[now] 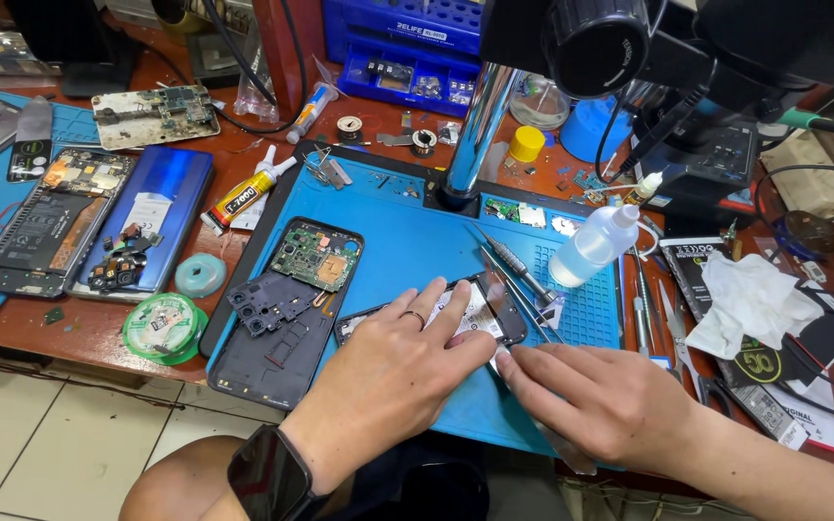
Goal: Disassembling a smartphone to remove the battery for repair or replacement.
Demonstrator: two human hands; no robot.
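Note:
My left hand (407,352) lies flat on a dark phone part (490,307) on the blue work mat (407,241), fingers spread and pressing it down; a ring is on one finger. My right hand (596,396) rests just right of it, its fingertips touching the part's lower right edge near a thin metal blade (560,446) that lies under the hand. Left of my hands sits an opened phone frame (291,318) with a green circuit board and black covers.
A microscope stand (475,125) rises at the mat's back. A clear squeeze bottle (593,246), tweezers and screwdrivers (523,275) lie to the right, with a crumpled tissue (750,304). Two more opened phones (98,227), a glue tube (243,198) and tape rolls (164,328) sit left.

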